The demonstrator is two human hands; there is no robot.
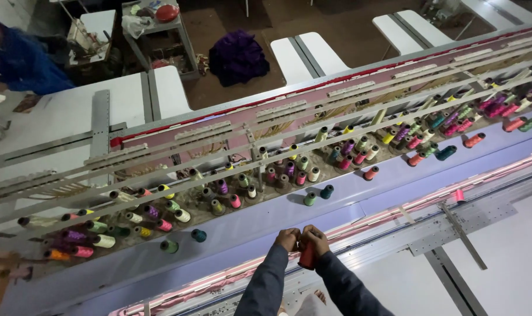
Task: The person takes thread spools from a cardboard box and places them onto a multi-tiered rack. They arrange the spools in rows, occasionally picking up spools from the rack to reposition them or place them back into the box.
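Note:
Both my hands meet low in the middle of the head view, in dark grey sleeves. My left hand (pixel 287 239) and my right hand (pixel 315 241) together grip a red thread cone (pixel 307 256) that points downward between them. They hover over the lilac top panel (pixel 359 199) of a long embroidery machine. Just beyond my hands, rows of coloured thread spools (pixel 236 193) stand on the machine's rack: pink, purple, green, yellow and cream ones. A lone teal spool (pixel 198 235) sits on the panel to the left of my hands.
White work tables (pixel 61 117) lie behind the machine. A person in blue (pixel 20 58) bends over at the far left. A purple cloth heap (pixel 238 55) lies on the brown floor. Pink fabric (pixel 430 196) runs along the machine's front, over metal rails (pixel 462 234).

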